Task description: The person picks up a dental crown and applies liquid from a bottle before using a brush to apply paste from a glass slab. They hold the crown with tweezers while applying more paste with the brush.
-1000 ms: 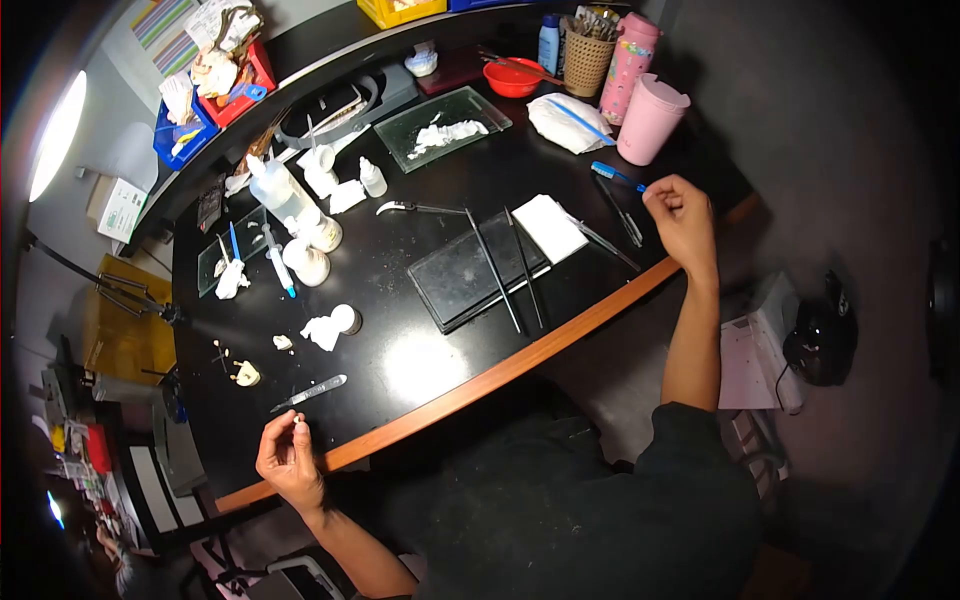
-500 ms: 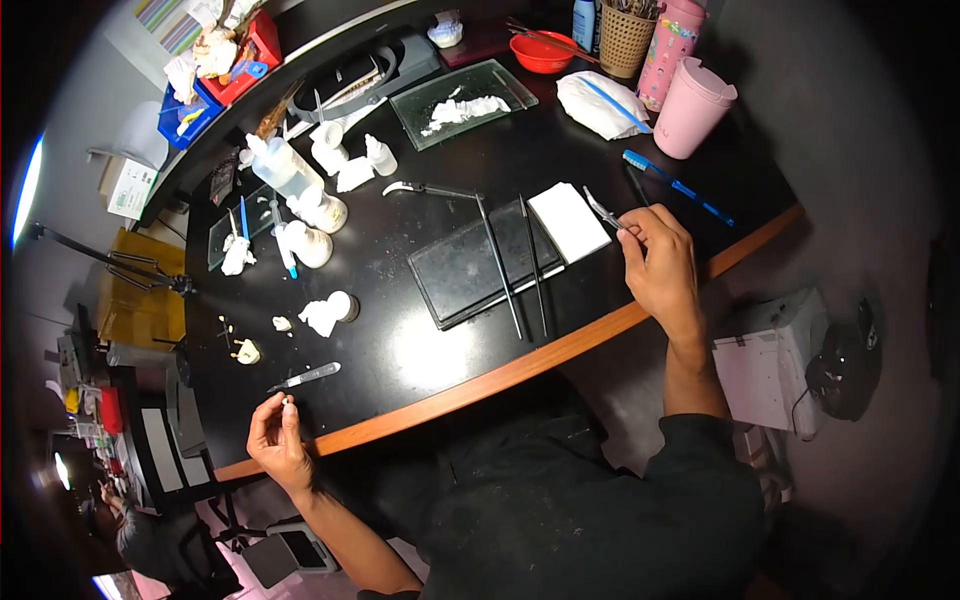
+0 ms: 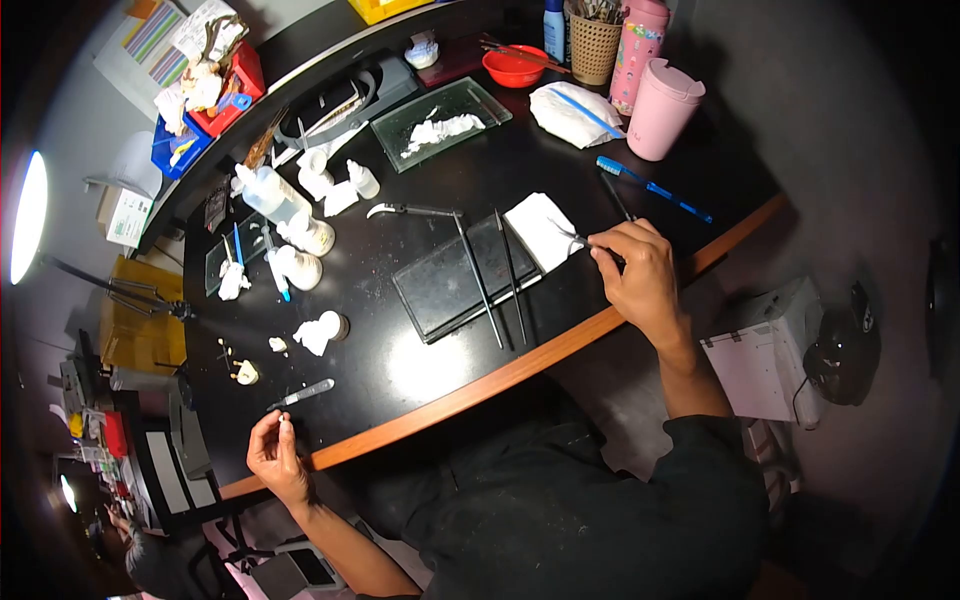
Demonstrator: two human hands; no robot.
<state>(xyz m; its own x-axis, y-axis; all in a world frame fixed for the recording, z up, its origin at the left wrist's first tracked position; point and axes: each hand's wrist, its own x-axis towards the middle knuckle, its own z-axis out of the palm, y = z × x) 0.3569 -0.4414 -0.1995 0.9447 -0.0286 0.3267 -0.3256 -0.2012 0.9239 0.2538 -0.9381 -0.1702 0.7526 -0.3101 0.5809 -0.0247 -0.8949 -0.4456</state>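
Note:
My left hand (image 3: 277, 455) is at the front left edge of the desk, thumb and fingers pinching a small white piece (image 3: 285, 417). Just above those fingertips lies a scalpel (image 3: 306, 394). On the right, my right hand (image 3: 637, 268) grips slim metal tweezers (image 3: 572, 238), partly covered by the fingers. Their tip points left over the edge of a white paper pad (image 3: 540, 228). Beside the pad is a flat black case (image 3: 450, 280). Two thin dark-handled tools (image 3: 507, 265) lie across it, and curved tweezers (image 3: 405, 210) rest near its upper edge.
Several white bottles (image 3: 300, 268) and a small jar (image 3: 333, 325) stand at left, near cream-coloured pieces (image 3: 244, 372). Farther back are a glass slab (image 3: 480, 105) with white material, a red bowl (image 3: 515, 67) and a pink cup (image 3: 664, 110). A blue toothbrush (image 3: 655, 188) lies at right.
The whole view has shifted a little. My right hand has turned the tweezers, so their tip has swung from pointing up to pointing left over the pad. My left hand keeps its pinch.

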